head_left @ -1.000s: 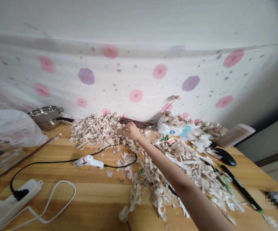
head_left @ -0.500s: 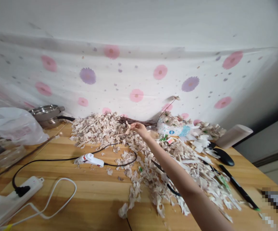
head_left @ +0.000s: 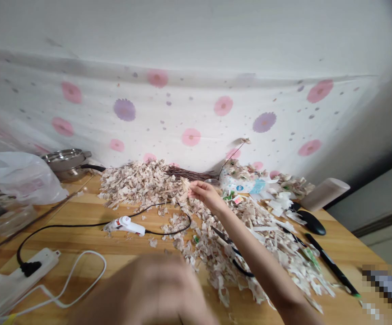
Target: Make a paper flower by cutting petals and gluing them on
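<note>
My right hand (head_left: 204,193) reaches over the table and pinches a pale ragged flake (head_left: 184,183) at the edge of a large heap of similar flakes (head_left: 138,188). Just behind the fingers lies a bundle of thin brown twigs (head_left: 189,173). My left hand (head_left: 145,289) is a close blur at the bottom of the view, above a white hot glue gun (head_left: 124,225) and its black cable. Its fingers cannot be made out, and nothing shows in it.
Black-handled scissors (head_left: 240,266) lie among scattered flakes under my right arm. A small clear dish (head_left: 212,182) and tissue pack (head_left: 240,185) stand behind. A power strip (head_left: 30,266) sits front left, a steel pot (head_left: 65,164) back left, a black mouse (head_left: 311,222) and marker (head_left: 331,266) right.
My left hand has entered the view at the bottom. My right hand has moved slightly right and down, with the flake still at its fingertips.
</note>
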`<state>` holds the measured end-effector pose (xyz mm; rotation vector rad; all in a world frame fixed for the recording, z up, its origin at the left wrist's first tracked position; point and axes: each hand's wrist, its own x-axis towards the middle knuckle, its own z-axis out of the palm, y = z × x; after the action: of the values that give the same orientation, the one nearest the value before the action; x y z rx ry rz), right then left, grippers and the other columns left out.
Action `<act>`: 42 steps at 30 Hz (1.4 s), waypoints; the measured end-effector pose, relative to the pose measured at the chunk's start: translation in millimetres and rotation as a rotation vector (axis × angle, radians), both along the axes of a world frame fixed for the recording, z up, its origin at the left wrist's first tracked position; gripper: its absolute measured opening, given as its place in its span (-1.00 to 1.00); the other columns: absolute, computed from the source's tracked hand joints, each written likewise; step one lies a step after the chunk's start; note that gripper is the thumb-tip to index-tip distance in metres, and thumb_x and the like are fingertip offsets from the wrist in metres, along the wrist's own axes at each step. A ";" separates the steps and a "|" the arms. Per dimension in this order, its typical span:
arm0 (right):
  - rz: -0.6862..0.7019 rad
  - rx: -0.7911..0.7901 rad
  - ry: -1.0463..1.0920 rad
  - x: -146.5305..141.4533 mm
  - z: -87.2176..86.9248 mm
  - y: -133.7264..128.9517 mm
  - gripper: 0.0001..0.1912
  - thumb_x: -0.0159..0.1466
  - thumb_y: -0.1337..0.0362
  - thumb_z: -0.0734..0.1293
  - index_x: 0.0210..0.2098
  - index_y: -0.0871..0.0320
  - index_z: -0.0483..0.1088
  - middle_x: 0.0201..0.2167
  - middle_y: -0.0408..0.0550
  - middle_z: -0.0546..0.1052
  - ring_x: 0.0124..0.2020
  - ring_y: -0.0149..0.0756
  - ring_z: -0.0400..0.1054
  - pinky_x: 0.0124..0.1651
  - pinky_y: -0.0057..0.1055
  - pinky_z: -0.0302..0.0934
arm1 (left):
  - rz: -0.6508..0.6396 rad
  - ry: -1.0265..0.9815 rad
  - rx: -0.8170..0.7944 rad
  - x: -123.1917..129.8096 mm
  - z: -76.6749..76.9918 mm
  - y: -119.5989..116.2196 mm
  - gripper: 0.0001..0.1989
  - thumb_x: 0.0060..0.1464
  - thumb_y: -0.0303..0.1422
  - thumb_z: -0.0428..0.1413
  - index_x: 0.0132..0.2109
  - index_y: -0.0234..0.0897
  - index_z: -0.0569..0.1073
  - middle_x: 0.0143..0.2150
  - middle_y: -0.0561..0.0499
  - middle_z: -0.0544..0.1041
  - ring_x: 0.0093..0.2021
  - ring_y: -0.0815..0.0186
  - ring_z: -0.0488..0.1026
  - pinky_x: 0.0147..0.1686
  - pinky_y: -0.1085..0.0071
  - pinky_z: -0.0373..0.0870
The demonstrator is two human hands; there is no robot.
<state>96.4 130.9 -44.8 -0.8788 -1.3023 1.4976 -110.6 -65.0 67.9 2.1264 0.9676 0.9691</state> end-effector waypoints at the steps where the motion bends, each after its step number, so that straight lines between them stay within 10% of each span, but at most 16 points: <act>1: 0.010 0.008 0.027 0.5 7.8 -14.6 -0.72 0.09 0.11 0.46 -0.35 0.17 0.44 -0.46 -0.15 0.50 -0.42 -0.40 0.41 -0.20 -0.40 0.34 | 0.062 -0.023 -0.008 5.4 -1.2 15.9 -0.80 0.16 -0.14 0.05 -0.10 -0.02 0.44 -0.16 -0.01 0.52 -0.15 0.18 0.46 -0.20 0.23 0.46; 4: -0.002 0.043 0.091 0.1 27.4 -56.4 -0.76 0.12 0.09 0.43 -0.34 0.12 0.45 -0.45 -0.17 0.51 -0.41 -0.43 0.40 -0.22 -0.47 0.32 | 0.466 -0.257 -0.094 22.7 -11.6 60.3 -0.73 0.13 -0.18 0.09 -0.04 -0.12 0.40 -0.05 -0.02 0.48 -0.05 0.23 0.43 -0.01 0.27 0.35; 11: -0.119 0.186 0.023 6.1 47.8 -102.8 -0.83 0.21 0.13 0.36 -0.32 0.10 0.46 -0.43 -0.17 0.47 -0.40 -0.41 0.34 -0.28 -0.49 0.28 | 0.075 -0.306 -0.396 48.6 -23.9 86.6 -0.80 0.10 -0.22 0.12 -0.28 -0.30 0.43 -0.31 0.01 0.51 -0.24 0.28 0.46 -0.22 0.44 0.35; 19: -0.265 0.423 -0.260 26.9 61.9 -115.6 -0.88 0.19 0.23 0.38 -0.32 0.14 0.42 -0.37 -0.11 0.50 -0.34 -0.36 0.39 -0.25 -0.45 0.28 | 0.117 -0.205 -0.336 66.5 -28.9 85.1 -0.83 0.12 -0.29 0.09 -0.38 -0.29 0.38 -0.42 0.08 0.41 -0.34 0.33 0.35 -0.34 0.48 0.24; 42: -0.131 0.227 -0.016 58.7 75.7 -110.6 -0.84 0.19 0.21 0.38 -0.38 0.13 0.34 -0.53 -0.19 0.37 -0.50 -0.46 0.25 -0.41 -0.49 0.15 | 0.206 -0.369 -0.323 68.3 -24.3 87.6 -0.84 0.10 -0.27 0.14 -0.28 -0.28 0.43 -0.38 0.06 0.52 -0.32 0.36 0.48 -0.27 0.51 0.38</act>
<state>155.1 20.3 30.8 -0.8129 -1.3692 1.2161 -42.3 22.5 43.6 1.5384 1.0807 1.1663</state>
